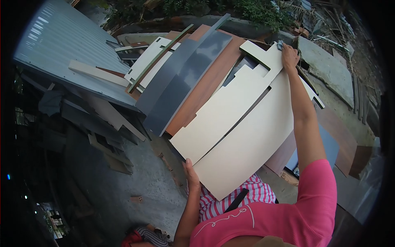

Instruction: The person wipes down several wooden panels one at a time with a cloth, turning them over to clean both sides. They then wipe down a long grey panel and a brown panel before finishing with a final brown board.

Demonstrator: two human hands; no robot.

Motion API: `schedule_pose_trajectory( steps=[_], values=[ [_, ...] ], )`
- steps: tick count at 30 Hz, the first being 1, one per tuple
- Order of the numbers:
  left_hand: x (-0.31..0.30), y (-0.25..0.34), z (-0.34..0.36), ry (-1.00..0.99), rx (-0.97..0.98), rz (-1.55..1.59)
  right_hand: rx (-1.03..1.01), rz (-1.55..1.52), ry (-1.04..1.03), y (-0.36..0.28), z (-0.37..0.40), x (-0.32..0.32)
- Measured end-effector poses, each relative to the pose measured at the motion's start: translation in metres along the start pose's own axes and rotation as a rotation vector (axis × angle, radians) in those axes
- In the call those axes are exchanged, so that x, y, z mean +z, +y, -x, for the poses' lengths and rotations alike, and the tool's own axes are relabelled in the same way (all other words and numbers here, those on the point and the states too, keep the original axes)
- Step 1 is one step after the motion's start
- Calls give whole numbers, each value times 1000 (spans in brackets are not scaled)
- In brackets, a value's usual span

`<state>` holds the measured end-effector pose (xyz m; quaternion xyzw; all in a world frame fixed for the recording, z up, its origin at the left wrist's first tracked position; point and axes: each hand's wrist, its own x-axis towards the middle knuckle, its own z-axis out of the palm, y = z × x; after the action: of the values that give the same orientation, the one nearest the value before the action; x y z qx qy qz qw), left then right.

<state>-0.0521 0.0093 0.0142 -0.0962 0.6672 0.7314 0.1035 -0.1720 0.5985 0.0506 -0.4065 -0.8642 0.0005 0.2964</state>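
Note:
A cream board (242, 136) with a long slot and cut-out notches leans across my lap. At its lower left corner, my left hand (191, 175) grips the edge, the thumb showing and the other fingers largely hidden. Up at the far end, my right hand (290, 57) is closed around a small light-blue cloth (280, 45) and rests by the board's top edge. Beneath and beside the cream board, a brown wood-look panel (201, 96) and a glossy dark-grey panel (185, 78) lie in the stack.
Left of the stack stands a corrugated metal sheet (74, 37). More offcuts (109, 152) lean in the shade below it. A brick (136, 199) sits on the concrete floor (152, 181). Further boards (329, 123) lie to the right, with a stone slab (329, 66) and plants (263, 14) beyond.

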Motion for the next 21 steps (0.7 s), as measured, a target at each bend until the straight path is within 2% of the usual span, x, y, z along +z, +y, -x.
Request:
schedule_pose_trajectory(
  steps=[2, 11, 13, 17, 19, 21],
  values=[
    [-2, -6, -2, 15, 7, 15, 114, -69, -25, 6, -2, -7],
    [1, -10, -5, -14, 26, 86, 82, 61, -151, 22, 16, -21],
    [3, -6, -6, -28, 48, 92, -151, 84, 72, 27, 24, -18],
    [8, 7, 0, -41, 24, 59, -213, 152, 51, 11, 38, -31],
    [9, 8, -1, -33, 7, 49, -206, 127, -96, 1, 50, -41],
    [10, 9, -3, -72, 76, 60, -260, 123, -63, -7, 67, -48]
  ],
)
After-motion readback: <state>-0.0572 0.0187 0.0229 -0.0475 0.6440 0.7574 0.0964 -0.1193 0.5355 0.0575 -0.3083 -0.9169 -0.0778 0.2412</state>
